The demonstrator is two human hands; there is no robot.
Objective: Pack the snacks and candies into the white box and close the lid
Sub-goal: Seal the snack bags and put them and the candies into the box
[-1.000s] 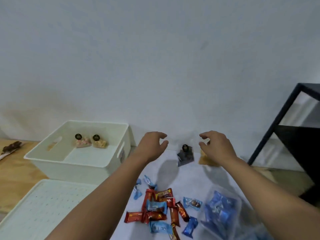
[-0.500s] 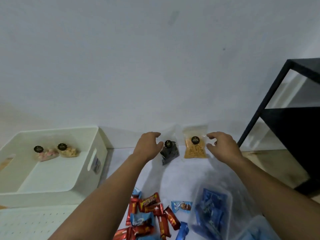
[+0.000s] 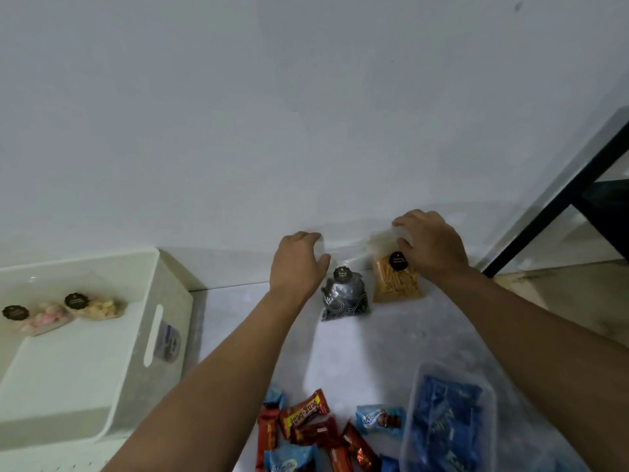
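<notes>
At the near edge of the surface (image 3: 391,345), red and blue wrapped candies (image 3: 313,434) and a clear tub of blue packets (image 3: 446,417) lie unpacked; the white box (image 3: 102,369) at left holds only two sticker-sealed snack bags (image 3: 68,310). Farther back, by the wall, the left hand (image 3: 299,264) pinches the clear top of the dark snack bag (image 3: 345,298) and the right hand (image 3: 429,247) grips the orange-stick bag (image 3: 394,281), so most packing remains.

The white box (image 3: 102,352) looks matt plastic, the snack bags (image 3: 394,281) clear glossy film, the candy wrappers (image 3: 306,412) shiny foil.
</notes>
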